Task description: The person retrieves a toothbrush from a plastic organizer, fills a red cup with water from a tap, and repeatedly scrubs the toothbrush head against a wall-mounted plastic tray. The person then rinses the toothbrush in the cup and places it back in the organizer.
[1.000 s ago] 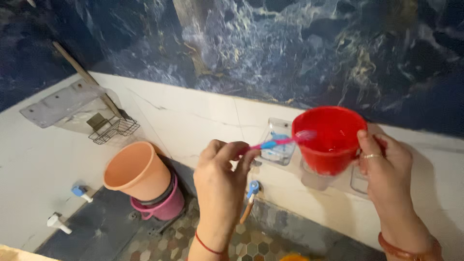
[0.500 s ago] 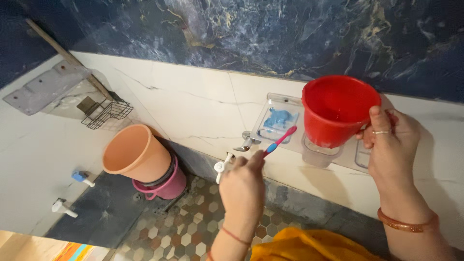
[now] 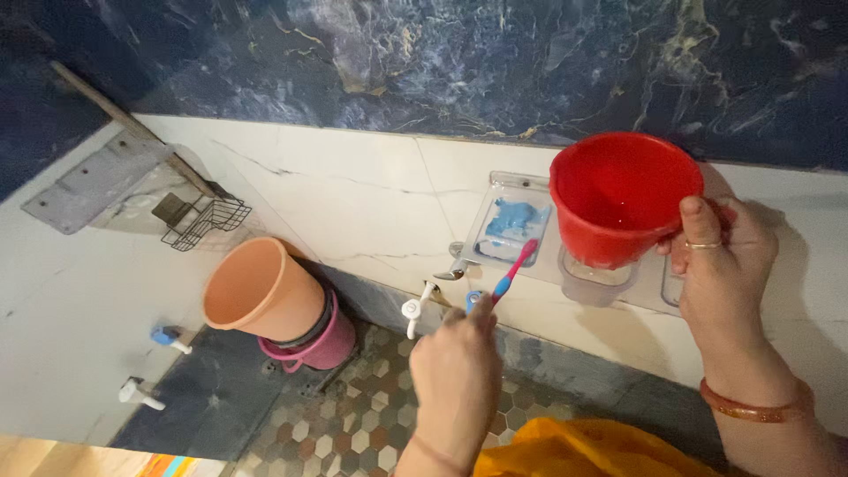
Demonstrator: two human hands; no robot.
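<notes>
My left hand (image 3: 455, 371) grips a pink-blue toothbrush (image 3: 513, 271) near the white tap (image 3: 413, 309); my right hand (image 3: 723, 265) clasps a red mug (image 3: 618, 199) before the clear wall holder (image 3: 510, 221); stacked buckets (image 3: 274, 300) stand well left.

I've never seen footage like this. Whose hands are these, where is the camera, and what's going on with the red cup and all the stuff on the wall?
There is no machine here. The camera sits on a person's head and looks down, so you see that person's own two bare hands. The right hand holds a red mug by its handle, up near a clear wall shelf. The left hand holds a pink and blue toothbrush, bristles pointing up. Below is a tiled bathroom floor with an orange bucket nested in a pink one, white taps on the wall, and a wire basket to the left.
</notes>
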